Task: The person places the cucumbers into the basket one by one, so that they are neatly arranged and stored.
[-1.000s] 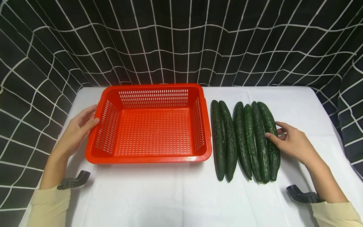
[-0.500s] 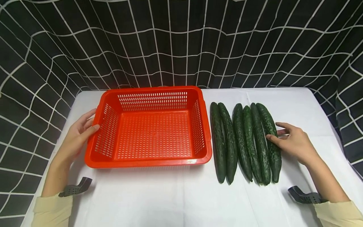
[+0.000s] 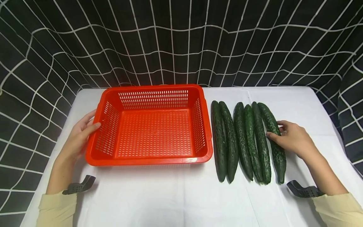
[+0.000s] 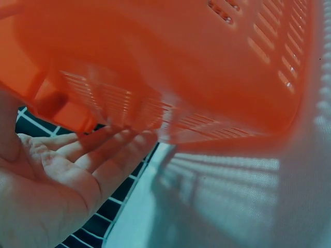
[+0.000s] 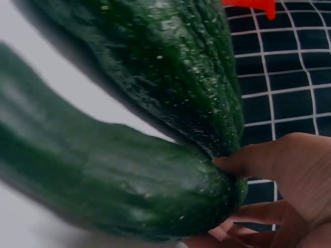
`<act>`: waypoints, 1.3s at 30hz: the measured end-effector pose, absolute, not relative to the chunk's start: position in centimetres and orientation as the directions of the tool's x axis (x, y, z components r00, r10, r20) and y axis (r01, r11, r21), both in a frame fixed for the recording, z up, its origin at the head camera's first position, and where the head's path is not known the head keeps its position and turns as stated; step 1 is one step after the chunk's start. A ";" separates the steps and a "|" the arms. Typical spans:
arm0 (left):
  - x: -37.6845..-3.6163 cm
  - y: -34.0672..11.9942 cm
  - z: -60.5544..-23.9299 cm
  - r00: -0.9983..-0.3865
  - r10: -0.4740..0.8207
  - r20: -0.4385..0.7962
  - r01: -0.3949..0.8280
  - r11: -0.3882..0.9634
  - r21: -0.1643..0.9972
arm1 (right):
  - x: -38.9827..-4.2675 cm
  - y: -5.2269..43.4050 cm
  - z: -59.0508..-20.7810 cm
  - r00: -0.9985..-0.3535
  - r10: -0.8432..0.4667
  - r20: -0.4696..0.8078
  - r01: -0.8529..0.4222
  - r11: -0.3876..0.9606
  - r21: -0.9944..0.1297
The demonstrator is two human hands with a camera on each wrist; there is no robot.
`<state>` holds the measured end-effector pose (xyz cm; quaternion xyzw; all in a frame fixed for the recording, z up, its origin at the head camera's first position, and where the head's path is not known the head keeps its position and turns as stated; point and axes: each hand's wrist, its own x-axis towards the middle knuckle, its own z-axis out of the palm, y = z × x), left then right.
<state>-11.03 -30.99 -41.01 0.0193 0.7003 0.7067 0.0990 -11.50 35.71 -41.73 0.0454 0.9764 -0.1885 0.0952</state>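
An empty red slotted basket [image 3: 147, 161] sits left of centre on the white table. My left hand [image 3: 92, 121] rests with straight fingers against its left wall; the left wrist view shows the palm [image 4: 57, 175] under the basket's rim [image 4: 181, 62]. Several dark green cucumbers [image 3: 241, 142] lie side by side to the basket's right. My right hand [image 3: 279, 134] grips the rightmost cucumber [image 3: 280, 159], thumb on top and fingers round its far side. Close up, the gripped cucumber [image 5: 103, 181] lies against its neighbour [image 5: 170, 67], with my thumb [image 5: 279, 165] pressing it.
A white cloth [image 3: 181, 195] covers the table. Black netting with a white grid [image 3: 181, 41] closes in the back and both sides. Dark grey wrist mounts [image 3: 79, 186] [image 3: 302, 190] stick out by each cuff. Bare cloth lies in front of the basket and cucumbers.
My right hand has curled round the rightmost cucumber, and its near end has swung right, away from the row. My left hand stays at the basket's left wall.
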 end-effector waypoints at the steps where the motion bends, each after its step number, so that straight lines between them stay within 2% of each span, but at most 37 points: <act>1: -11.1 -31.0 -41.0 -0.979 0.171 -0.110 -0.113 -0.009 0.994 | -11.6 35.7 -41.6 -0.978 0.055 -0.200 0.125 0.926 -0.355; 9: -11.2 -30.9 -41.2 -0.975 0.193 -0.114 -0.125 -0.046 0.991 | -11.5 36.3 -41.4 -0.977 0.076 -0.199 0.148 0.914 -0.377; 16: -11.2 -31.1 -41.2 -0.973 0.209 -0.103 -0.119 -0.067 0.991 | -11.7 36.4 -39.7 -0.990 0.083 -0.110 0.124 0.885 -0.448; 21: -11.0 -31.6 -41.2 -0.970 0.226 -0.089 -0.111 -0.087 0.990 | -12.1 35.2 -38.2 -0.994 0.070 -0.085 0.104 0.859 -0.501; 26: -10.6 -32.0 -41.4 -0.971 0.216 -0.105 -0.116 -0.041 0.992 | -12.4 33.8 -37.6 -0.995 0.036 -0.088 0.078 0.832 -0.550; 34: -10.2 -32.2 -41.6 -0.971 0.223 -0.087 -0.109 -0.090 0.990 | -12.2 32.0 -36.2 -0.998 0.005 -0.057 0.038 0.812 -0.583; 39: -10.3 -32.0 -41.7 -0.972 0.219 -0.083 -0.102 -0.076 0.992 | -11.9 30.5 -35.5 -0.998 -0.014 -0.058 0.024 0.798 -0.603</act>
